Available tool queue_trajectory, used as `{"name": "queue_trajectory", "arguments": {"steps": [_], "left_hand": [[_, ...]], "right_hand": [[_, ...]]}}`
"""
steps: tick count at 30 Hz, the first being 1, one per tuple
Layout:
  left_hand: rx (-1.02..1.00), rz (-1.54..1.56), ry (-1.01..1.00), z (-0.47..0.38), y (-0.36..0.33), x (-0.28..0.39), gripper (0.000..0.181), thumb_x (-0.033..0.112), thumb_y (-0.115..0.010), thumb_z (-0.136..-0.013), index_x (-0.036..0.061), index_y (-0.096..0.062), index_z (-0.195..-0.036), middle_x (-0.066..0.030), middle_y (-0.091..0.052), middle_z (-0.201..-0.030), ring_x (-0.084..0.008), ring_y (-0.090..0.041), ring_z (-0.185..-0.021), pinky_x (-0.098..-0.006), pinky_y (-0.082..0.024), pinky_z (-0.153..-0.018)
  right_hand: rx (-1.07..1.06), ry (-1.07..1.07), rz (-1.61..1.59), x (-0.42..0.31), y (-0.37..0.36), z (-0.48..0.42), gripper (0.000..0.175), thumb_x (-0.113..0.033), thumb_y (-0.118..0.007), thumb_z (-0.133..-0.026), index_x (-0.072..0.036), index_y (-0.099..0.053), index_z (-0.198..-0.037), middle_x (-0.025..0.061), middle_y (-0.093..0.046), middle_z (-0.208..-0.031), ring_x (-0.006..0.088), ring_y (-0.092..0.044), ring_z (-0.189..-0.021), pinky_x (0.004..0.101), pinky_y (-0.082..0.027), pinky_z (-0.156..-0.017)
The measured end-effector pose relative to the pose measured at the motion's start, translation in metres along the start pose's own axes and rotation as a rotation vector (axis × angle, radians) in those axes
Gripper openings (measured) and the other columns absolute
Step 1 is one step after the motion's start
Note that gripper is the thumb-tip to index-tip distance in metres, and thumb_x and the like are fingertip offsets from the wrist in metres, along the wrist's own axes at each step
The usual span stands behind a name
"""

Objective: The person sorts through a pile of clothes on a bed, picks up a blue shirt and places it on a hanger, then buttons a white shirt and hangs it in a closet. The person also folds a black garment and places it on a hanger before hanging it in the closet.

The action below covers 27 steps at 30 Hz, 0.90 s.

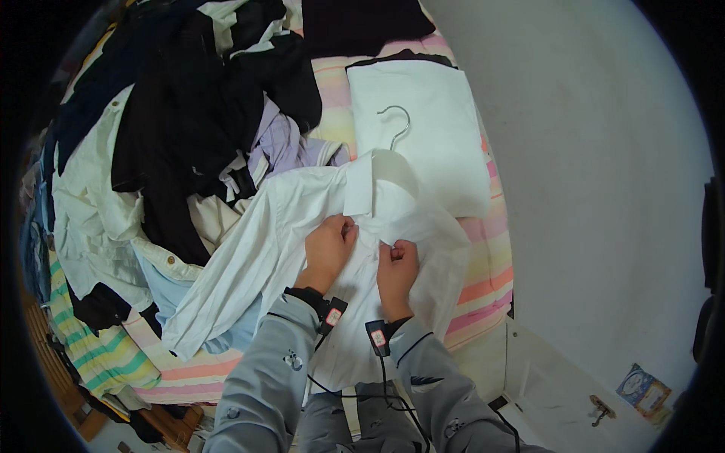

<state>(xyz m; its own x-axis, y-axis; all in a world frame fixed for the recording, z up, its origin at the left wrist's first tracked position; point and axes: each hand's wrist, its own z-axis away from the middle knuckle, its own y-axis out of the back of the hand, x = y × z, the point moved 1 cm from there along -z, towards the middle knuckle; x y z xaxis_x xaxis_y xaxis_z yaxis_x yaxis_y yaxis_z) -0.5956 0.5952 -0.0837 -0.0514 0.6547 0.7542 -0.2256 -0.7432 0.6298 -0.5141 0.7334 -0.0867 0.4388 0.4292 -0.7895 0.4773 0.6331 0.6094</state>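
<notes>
A white long-sleeved shirt (306,198) lies before me on the bed, with the metal hook of a hanger (405,122) sticking out above its collar (358,187). Just below the collar, my left hand (331,243) pinches the fabric of the front between thumb and fingers. My right hand (397,266) grips the other side of the front, a little lower and to the right. Whether a button sits in either hand's fingers is hidden. One sleeve (221,294) stretches out toward the lower left, over light blue cloth (238,334).
A heap of dark clothes (181,102) and a lavender garment (283,141) fill the bed's left side. Folded white cloth (419,85) lies beyond the collar, dark folded cloth (362,25) farther back. The striped bedding (481,289) ends at the right. Black cables (391,396) hang from my wrists.
</notes>
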Motion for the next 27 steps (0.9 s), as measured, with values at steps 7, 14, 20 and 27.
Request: {"name": "queue_trajectory", "arguments": {"steps": [7, 14, 20, 27], "left_hand": [[-0.069, 0.087, -0.032, -0.008, 0.001, -0.019, 0.020, 0.026, -0.075, -0.091, 0.0069, -0.068, -0.091, -0.0095, -0.071, -0.079, -0.0309, -0.069, -0.071, -0.0416, -0.053, -0.063], [-0.251, 0.437, 0.103, -0.008, 0.012, -0.024, 0.017, 0.017, -0.074, -0.095, 0.0014, -0.066, -0.094, -0.0055, -0.066, -0.079, -0.0152, -0.058, -0.068, -0.0300, -0.047, -0.062], [-0.249, 0.362, 0.032, 0.006, 0.016, -0.017, 0.015, 0.014, -0.074, -0.093, 0.0019, -0.066, -0.094, -0.0082, -0.065, -0.077, -0.0170, -0.058, -0.065, -0.0312, -0.048, -0.061], [-0.280, 0.455, 0.121, 0.008, 0.023, -0.018, 0.013, 0.011, -0.075, -0.092, -0.0004, -0.069, -0.093, -0.0058, -0.069, -0.076, -0.0119, -0.061, -0.066, -0.0288, -0.049, -0.061]], "right_hand": [[-0.167, -0.324, -0.567, -0.003, -0.006, 0.010, 0.018, -0.015, -0.054, -0.106, 0.000, -0.062, -0.112, 0.0070, -0.070, -0.094, 0.0185, -0.064, -0.070, 0.0308, -0.052, -0.064], [-0.187, -0.551, -0.974, -0.030, -0.010, 0.006, 0.029, -0.014, -0.043, -0.106, 0.003, -0.056, -0.125, 0.0147, -0.071, -0.110, 0.0265, -0.073, -0.081, 0.0375, -0.061, -0.069], [-0.210, -0.481, -0.956, -0.035, -0.012, 0.018, 0.030, -0.001, -0.057, -0.097, 0.003, -0.056, -0.126, 0.0132, -0.071, -0.112, 0.0200, -0.072, -0.087, 0.0338, -0.062, -0.076], [-0.173, -0.592, -0.733, -0.041, -0.026, 0.033, 0.016, -0.016, -0.065, -0.102, -0.001, -0.064, -0.096, 0.0045, -0.066, -0.078, 0.0110, -0.063, -0.066, 0.0266, -0.054, -0.062]]}}
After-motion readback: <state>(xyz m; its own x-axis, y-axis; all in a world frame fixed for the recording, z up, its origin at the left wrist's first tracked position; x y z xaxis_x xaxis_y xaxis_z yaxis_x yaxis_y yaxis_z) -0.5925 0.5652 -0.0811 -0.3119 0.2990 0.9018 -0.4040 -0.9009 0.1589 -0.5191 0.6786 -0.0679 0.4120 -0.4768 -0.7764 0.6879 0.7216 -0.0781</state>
